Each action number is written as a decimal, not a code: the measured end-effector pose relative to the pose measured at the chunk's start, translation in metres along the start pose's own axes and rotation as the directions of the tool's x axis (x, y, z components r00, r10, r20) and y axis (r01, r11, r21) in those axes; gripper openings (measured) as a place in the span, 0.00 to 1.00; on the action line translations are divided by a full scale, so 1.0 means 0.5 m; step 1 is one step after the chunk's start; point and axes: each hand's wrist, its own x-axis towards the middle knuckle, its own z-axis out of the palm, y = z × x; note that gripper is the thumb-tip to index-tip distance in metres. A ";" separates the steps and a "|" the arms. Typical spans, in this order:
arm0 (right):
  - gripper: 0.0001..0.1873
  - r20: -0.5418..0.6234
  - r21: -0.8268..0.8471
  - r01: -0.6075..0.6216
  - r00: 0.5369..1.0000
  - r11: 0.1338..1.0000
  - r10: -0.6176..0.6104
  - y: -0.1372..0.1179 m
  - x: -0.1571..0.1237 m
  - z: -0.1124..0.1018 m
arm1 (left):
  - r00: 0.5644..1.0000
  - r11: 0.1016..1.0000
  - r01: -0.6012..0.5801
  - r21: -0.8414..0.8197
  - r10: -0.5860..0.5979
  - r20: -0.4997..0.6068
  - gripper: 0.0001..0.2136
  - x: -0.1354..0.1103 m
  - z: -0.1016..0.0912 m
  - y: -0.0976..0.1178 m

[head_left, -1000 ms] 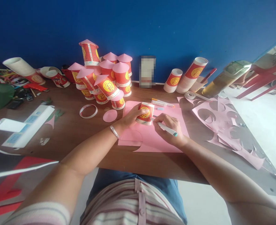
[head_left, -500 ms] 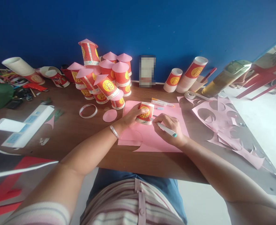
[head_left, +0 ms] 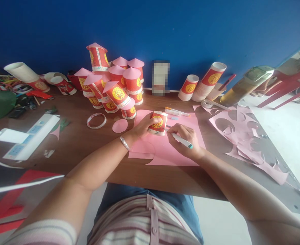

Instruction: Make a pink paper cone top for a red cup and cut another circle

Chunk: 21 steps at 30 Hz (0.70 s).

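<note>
My left hand grips a red paper cup standing upside down on a pink paper sheet on the brown table. My right hand is closed round a white pen with a teal end. The pen's tip rests on the sheet right beside the cup's rim. A silver bracelet sits on my left wrist.
A pile of red cups with pink cone tops stands behind. A pink paper disc, a tape ring and a power strip lie left. Cup stacks, a marker and cut pink scraps are to the right.
Almost nothing moved. My right hand and the pen shifted slightly beside the cup's rim; my left hand keeps holding the cup.
</note>
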 end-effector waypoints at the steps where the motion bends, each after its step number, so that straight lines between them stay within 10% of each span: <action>1: 0.09 0.003 0.002 -0.006 1.000 1.000 0.006 0.000 0.000 0.000 | 1.000 1.000 -0.004 0.002 0.004 -0.003 0.13 0.000 0.000 0.000; 21: 0.09 -0.013 0.007 0.024 1.000 1.000 -0.024 -0.017 0.006 -0.001 | 0.998 0.993 -0.065 0.101 0.064 0.016 0.13 0.000 0.008 0.011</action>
